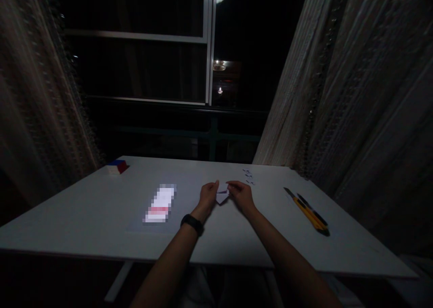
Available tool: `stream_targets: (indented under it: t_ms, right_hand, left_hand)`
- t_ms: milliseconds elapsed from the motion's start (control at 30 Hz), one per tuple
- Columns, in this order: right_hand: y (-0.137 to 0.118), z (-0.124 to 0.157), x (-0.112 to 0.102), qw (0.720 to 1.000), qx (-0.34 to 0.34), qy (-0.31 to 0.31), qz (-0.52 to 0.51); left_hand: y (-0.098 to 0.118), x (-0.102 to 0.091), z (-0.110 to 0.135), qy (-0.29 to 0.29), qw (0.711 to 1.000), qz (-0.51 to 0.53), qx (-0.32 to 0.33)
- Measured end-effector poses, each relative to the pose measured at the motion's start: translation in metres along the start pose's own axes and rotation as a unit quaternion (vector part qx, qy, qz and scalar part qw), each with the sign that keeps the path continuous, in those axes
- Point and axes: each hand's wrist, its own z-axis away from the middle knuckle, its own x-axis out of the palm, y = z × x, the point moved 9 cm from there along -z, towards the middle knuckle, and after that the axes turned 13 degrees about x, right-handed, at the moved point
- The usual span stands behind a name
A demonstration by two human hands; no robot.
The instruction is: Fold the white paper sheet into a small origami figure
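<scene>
Between my two hands is a small piece of folded paper (222, 198), white and purplish, with a point toward me. My left hand (208, 195), with a dark band on its wrist, pinches the paper's left side. On the other side, the fingers of my right hand (241, 194) are closed on its upper right edge. The paper is held just over the white table (216, 240). In the dim light its finer folds cannot be made out.
Left of my hands lies a lit, blurred phone (160, 204) on a pale sheet (135, 226). A puzzle cube (117, 166) stands at the far left. A yellow utility knife (307, 212) and a dark pen (314, 211) lie right. Several small dark-marked pieces (249, 176) lie beyond my right hand.
</scene>
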Motion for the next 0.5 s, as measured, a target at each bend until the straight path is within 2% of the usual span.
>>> stream_targets:
  t_ms: [100, 167, 333, 500]
  right_hand:
    - [-0.009, 0.003, 0.001, 0.999, -0.023, -0.006, 0.024]
    - [-0.010, 0.003, 0.001, 1.000, -0.016, -0.018, 0.006]
    - [0.000, 0.003, 0.011, 0.992, 0.060, -0.089, -0.071]
    - [-0.003, 0.012, 0.024, 0.971, 0.102, -0.173, -0.127]
  left_hand:
    - [-0.002, 0.000, 0.001, 0.005, 1.000, 0.013, -0.011]
    - [-0.004, 0.003, 0.002, -0.001, 0.999, 0.035, -0.029]
    - [-0.008, 0.009, 0.006, -0.026, 0.993, 0.086, -0.074]
    - [0.003, 0.007, 0.005, -0.013, 0.996, 0.077, -0.047]
